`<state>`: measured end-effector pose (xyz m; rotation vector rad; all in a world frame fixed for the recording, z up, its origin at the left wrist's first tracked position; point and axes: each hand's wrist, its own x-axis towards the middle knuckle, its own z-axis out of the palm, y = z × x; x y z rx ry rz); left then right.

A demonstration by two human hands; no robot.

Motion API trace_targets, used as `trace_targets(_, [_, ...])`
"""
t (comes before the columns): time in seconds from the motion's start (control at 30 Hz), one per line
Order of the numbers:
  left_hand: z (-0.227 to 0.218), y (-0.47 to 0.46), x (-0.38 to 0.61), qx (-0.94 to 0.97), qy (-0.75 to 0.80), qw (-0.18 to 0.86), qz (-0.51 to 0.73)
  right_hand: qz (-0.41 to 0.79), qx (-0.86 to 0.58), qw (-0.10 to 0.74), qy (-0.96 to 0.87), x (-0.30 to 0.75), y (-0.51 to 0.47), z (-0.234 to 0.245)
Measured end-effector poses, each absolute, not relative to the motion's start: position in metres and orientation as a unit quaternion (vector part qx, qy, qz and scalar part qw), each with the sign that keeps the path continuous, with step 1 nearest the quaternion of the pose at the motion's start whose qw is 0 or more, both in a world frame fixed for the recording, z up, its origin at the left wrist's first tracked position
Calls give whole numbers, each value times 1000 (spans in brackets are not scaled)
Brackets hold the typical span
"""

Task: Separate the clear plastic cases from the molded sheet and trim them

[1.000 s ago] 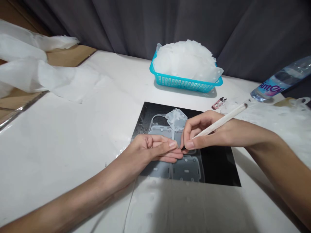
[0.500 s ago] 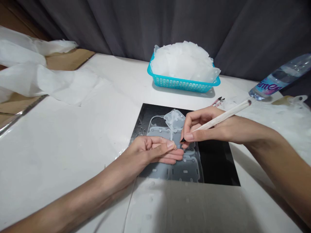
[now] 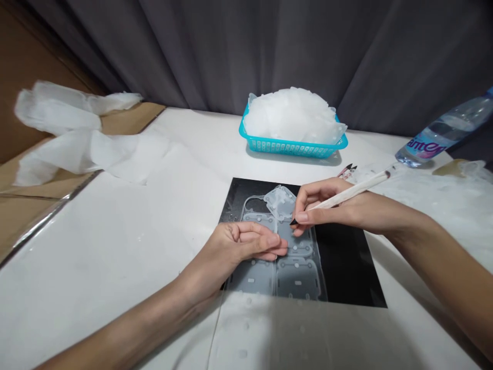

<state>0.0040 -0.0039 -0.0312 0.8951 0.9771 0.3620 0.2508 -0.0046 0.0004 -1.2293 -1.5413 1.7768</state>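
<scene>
Pinching white tool [image 3: 348,194], right fingers [image 3: 303,198]; left fingers [image 3: 265,242] curled, hold unclear; white table [image 3: 134,246], dark curtain [image 3: 250,46] behind.

White table [image 3: 115,246]: black board [image 3: 354,267], turquoise basket [image 3: 292,146], bottle [image 3: 429,144] on it.

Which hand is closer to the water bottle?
Right. The right hand, gripping a white stick, is left of the bottle and nearer the camera; the left hand is farther left, over the black sheet.
</scene>
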Motion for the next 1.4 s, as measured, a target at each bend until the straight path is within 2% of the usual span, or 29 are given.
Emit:
trace_targets(0.13, [-28, -5, 5, 401, 442, 781, 186, 636, -455, 264, -564, 248, -7, 6])
trace_targets(0.33, [-32, -6, 3, 390, 409, 798, 209, 579, -388, 309, -647, 246, -12, 5])
trace_targets(0.7, [-19, -8, 1, 376, 408, 784, 278, 529, -434, 356, -636, 223, -31, 8])
trace_targets(1.0, [-19, -15, -4, 276, 389, 806, 351, 325, -481, 475, -661, 187, -53, -2])
trace_targets(1.13, [-14, -16, -3, 230, 390, 812, 368, 236, -486, 484, -688, 178, -57, -6])
trace_targets(1.4, [-9, -17, 1, 196, 358, 827, 387, 159, -491, 467, -718, 173, -63, -7])
